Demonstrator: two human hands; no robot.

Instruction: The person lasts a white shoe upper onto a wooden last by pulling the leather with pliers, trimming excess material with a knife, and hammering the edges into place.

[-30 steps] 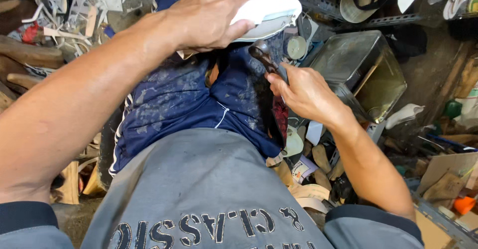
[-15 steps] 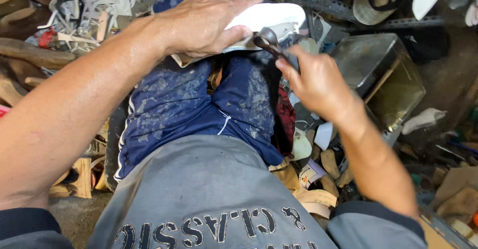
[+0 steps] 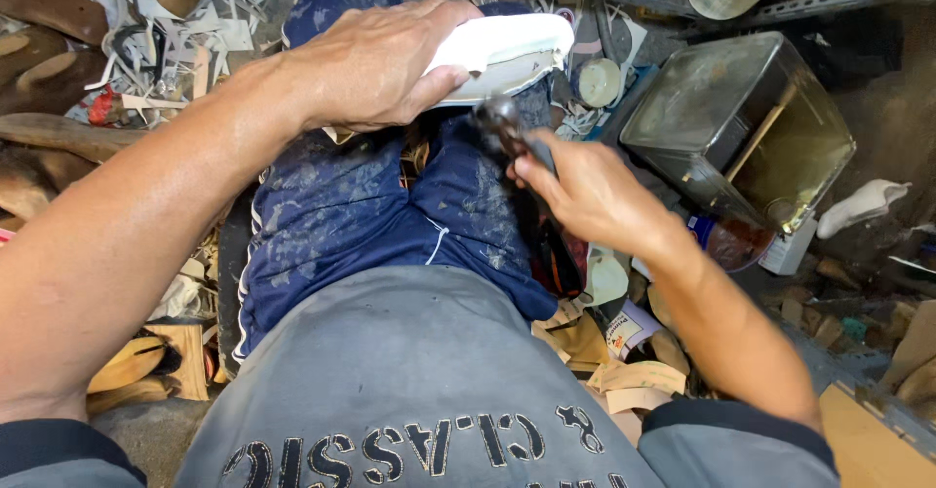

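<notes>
White shoe, perhaps hammer beside

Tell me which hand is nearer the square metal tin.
Right. The right hand, gripping a dark tool, sits just left of the metal tin; the left hand holds the white shoe farther off.

A cluttered cobbler's workshop — leather scraps, cut soles, a metal glue tin all around.

Materials and finishes seen at the workbench

A smooth, matt white sole is pressed onto dusty blue cloth shorts; a dark, dull metal tool is blurred (finish hard to judge), and a tarnished, faintly glossy metal tin is flanked by rough leather scraps.
</notes>
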